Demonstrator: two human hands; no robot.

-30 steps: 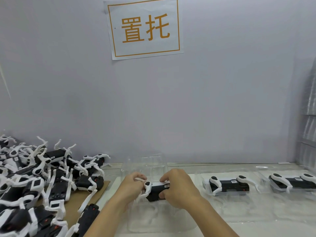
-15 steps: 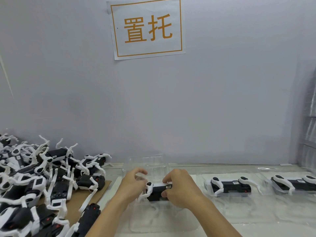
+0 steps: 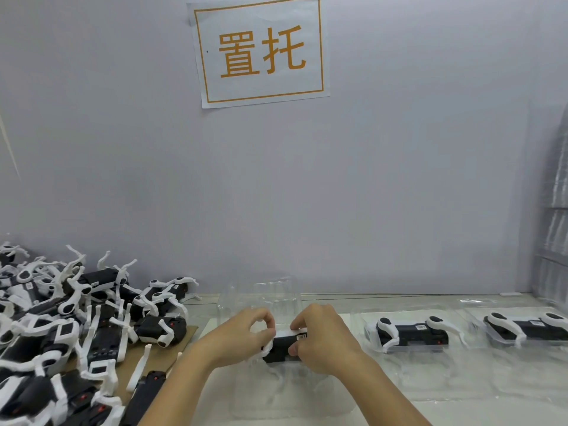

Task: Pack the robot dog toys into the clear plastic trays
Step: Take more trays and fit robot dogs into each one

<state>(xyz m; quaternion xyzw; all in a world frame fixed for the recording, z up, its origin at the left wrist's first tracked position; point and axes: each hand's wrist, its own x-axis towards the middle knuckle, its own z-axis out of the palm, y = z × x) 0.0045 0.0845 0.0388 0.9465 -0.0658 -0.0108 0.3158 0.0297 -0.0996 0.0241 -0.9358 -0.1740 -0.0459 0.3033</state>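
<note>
A black and white robot dog toy (image 3: 281, 348) lies over a clear plastic tray (image 3: 276, 392) at the middle of the table. My left hand (image 3: 239, 339) pinches the toy's white leg at its left end. My right hand (image 3: 322, 342) grips the toy's right end, fingers curled over the body and covering much of it. Two more toys, the nearer one (image 3: 412, 332) and the farther one (image 3: 525, 329), lie packed in clear trays to the right.
A large heap of loose robot dog toys (image 3: 61, 333) covers a cardboard sheet (image 3: 153, 361) at the left. Upright clear trays (image 3: 261, 295) stand behind my hands by the grey wall. A stack of clear trays (image 3: 553, 241) rises at the right edge.
My left hand has shifted from the toy's side up onto its white leg, fingers now curled in a pinch. The toy and my right hand stay in about the same place.
</note>
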